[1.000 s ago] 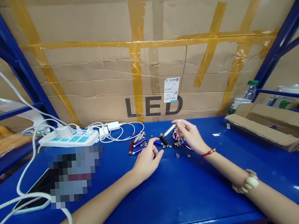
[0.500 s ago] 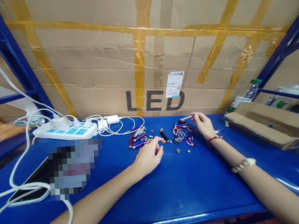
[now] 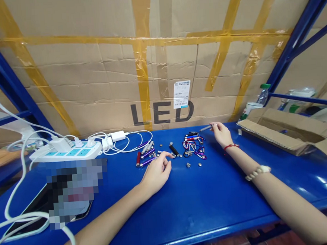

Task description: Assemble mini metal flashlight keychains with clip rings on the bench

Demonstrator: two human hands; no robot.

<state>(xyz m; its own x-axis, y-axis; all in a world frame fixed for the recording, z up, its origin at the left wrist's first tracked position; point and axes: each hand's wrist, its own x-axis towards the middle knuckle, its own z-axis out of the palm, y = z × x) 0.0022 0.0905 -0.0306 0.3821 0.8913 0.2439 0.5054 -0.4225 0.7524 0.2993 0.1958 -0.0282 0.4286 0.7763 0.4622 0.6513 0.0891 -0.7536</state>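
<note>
My right hand (image 3: pixel 222 135) pinches a slim silver keychain flashlight (image 3: pixel 205 128) by its right end, just above the table's back part. Left of it and closer lie several carabiner clips (image 3: pixel 190 146), with red and dark tubes (image 3: pixel 192 138) behind them. My left hand (image 3: pixel 156 172) rests low over the table, index finger stretched out, other fingers loosely bent, nothing visible in it. Its index fingertip is close to a black flashlight (image 3: pixel 174 150) and some small round metal button cells. Beyond this hand lie purple flashlights (image 3: pixel 148 161), a red one (image 3: pixel 138 159) and silver ones (image 3: pixel 147 147).
Loose button cells (image 3: pixel 200 164) lie in front of the clips. At left are a white power strip (image 3: pixel 67 153) with cables and a phone (image 3: pixel 27 218), partly pixelated. An open cardboard box (image 3: pixel 274 144) and a bottle (image 3: pixel 263 95) stand at right. A large carton (image 3: pixel 99 82) walls off the back.
The view has turned slightly to the right. My right hand, still pinching the silver flashlight, has moved a little right, away from the clips. My left hand stays almost in place.
</note>
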